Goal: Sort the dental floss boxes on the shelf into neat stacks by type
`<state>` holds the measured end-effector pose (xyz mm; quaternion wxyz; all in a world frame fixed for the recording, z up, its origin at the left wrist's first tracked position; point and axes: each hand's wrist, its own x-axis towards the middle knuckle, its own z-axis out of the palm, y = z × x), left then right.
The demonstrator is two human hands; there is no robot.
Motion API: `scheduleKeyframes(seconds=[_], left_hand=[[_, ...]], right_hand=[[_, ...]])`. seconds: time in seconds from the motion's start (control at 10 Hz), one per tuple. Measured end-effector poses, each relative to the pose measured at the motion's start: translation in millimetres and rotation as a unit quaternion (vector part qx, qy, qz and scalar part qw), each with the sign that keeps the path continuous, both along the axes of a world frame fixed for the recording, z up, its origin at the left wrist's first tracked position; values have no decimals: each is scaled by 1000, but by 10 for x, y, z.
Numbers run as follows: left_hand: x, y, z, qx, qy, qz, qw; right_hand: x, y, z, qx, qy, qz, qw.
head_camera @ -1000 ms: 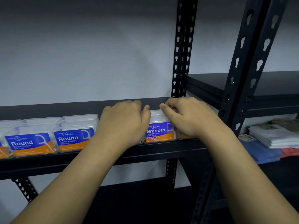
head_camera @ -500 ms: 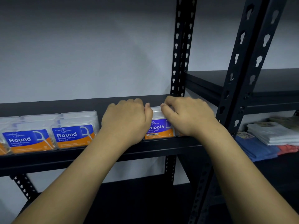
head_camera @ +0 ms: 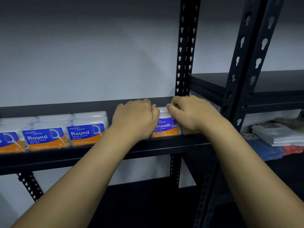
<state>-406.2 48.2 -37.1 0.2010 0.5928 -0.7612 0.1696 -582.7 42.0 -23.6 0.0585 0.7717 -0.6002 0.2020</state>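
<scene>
Behind the black metal shelf (head_camera: 164, 145) a plain grey wall fills the view, with perforated black uprights (head_camera: 184, 46) to the right. Your left hand (head_camera: 134, 119) is curled over something on the shelf board, knuckles up; whatever sits under it is hidden, so you cannot tell what those fingers hold. Your right hand (head_camera: 192, 112) is curled too, its fingertips pinching the top of the clear plastic "Smooth" dental flosser box with the purple and orange label (head_camera: 164, 127), which stands at the front edge between your two hands.

To finish this step well, square that box against its neighbours: keep both hands low, press evenly from either side, and bring the label face flush with the shelf lip. An orange-labelled box edge (head_camera: 189, 131) shows just beneath your right wrist, probably the same type; align to it.

Left of your hands, clear "Round" flosser boxes with blue and orange labels (head_camera: 85, 132) stand in a row, with more clear cases behind them. On the neighbouring lower shelf lie folded cloths (head_camera: 276, 135).
</scene>
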Motion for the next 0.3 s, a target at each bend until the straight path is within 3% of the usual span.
scheduleKeyframes(seconds=[0.2,0.3], left_hand=[[194,16,246,-1,11,8,1000],[488,-38,419,52,11,58,997]], right_hand=[[116,-29,211,13,-13,26,999],[254,-94,286,42,-3,45,998]])
